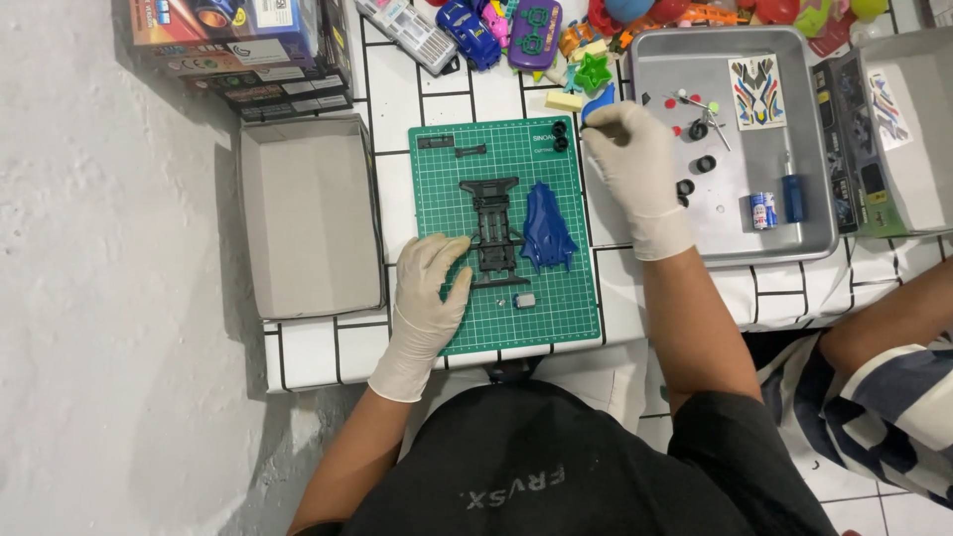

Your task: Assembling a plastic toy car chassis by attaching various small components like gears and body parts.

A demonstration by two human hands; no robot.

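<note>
- Steadying the black plastic toy-car chassis [494, 226] on the green gridded cutting mat [447, 199], the white-gloved left hand [429, 288] lies open, fingertips against its near end; best kept flat and still
- Just right lies the blue plastic car body shell [548, 228]
- Farther off, the white-gloved right hand [631, 149] pinches something small I cannot make out, beside the grey metal tray [794, 243]; a light pinch seems wise

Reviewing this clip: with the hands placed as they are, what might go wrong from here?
1. The right hand reaches across the metal tray rim; it might knock the small black wheels at the green cutting mat corner.
2. The small grey motor lies loose near the mat's front edge and could roll off.
3. The left hand only rests on the black chassis, so it may shift.
</note>
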